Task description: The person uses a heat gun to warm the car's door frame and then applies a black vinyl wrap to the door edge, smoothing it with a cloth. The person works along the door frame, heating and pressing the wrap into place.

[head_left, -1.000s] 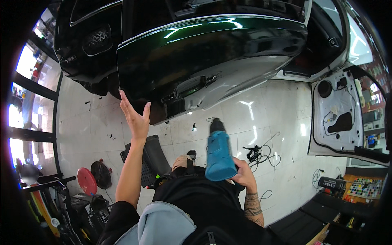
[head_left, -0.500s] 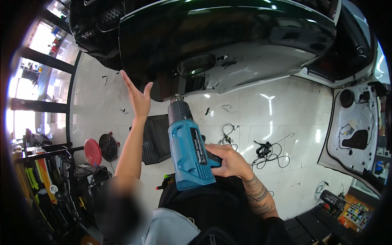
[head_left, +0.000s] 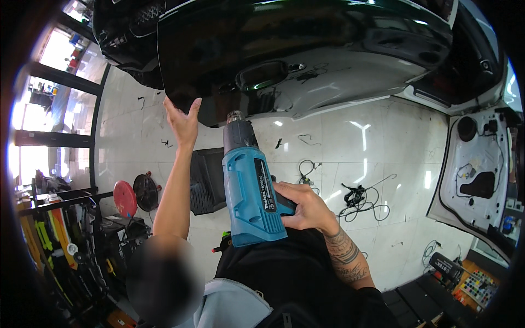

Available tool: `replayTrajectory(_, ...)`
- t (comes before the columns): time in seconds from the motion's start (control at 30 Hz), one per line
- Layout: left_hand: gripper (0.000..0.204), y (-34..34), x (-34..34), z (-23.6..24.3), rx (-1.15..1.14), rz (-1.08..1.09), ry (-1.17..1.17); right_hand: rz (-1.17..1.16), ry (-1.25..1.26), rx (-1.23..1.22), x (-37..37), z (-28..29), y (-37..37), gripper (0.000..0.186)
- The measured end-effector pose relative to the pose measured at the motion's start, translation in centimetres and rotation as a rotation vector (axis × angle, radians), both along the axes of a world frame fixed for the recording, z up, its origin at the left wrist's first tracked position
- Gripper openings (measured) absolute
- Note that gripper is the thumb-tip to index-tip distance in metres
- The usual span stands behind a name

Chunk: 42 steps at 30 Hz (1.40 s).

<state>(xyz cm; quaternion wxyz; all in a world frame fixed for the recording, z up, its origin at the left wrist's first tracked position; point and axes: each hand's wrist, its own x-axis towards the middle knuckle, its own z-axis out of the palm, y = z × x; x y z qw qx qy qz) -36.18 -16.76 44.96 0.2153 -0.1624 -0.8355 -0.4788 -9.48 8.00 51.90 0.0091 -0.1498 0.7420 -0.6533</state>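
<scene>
The right hand point(head_left: 307, 209) wraps round the grip of a blue heat gun point(head_left: 249, 191), near and mid-scene, nozzle point(head_left: 235, 116) pointing far, at the near edge of the dark glossy car door point(head_left: 328, 44). Nozzle-to-door gap: can't tell. The left hand point(head_left: 184, 124) is spread, thumb apart from fingers, by the door's near left corner; contact unclear. Step in hand looks like aiming heat at that edge. Next move likely calls for a steady nozzle, clear of the left hand. Ribbed black mat point(head_left: 205, 161) left, tangled cable point(head_left: 356, 199) right, on the floor point(head_left: 339, 145).
</scene>
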Motion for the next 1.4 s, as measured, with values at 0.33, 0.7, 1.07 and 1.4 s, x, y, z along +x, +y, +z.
replayTrajectory(0.33, 0.071, 0.2, 2.6, -0.5, 0.091, 0.175, -0.026, -0.021, 0.018, 0.004, -0.5, 0.3, -0.8, 0.068)
replayTrajectory(0.7, 0.078, 0.0, 4.1, 0.6, -0.753, -0.266, 0.106, -0.017, -0.045, 0.044, -1.8, 0.0, -1.9, 0.066)
replayTrajectory(1.07, 0.097, 3.3, 3.8, 0.6, -1.152, -0.232, 0.01, -0.344, -0.28, 0.019, 6.2, -3.0, 2.4, 0.068)
replayTrajectory(1.4, 0.081, 4.2, 2.7, 2.4, -1.218, -0.285, 0.026, -0.553, -0.302, -0.04, 10.1, -1.9, 4.1, 0.061)
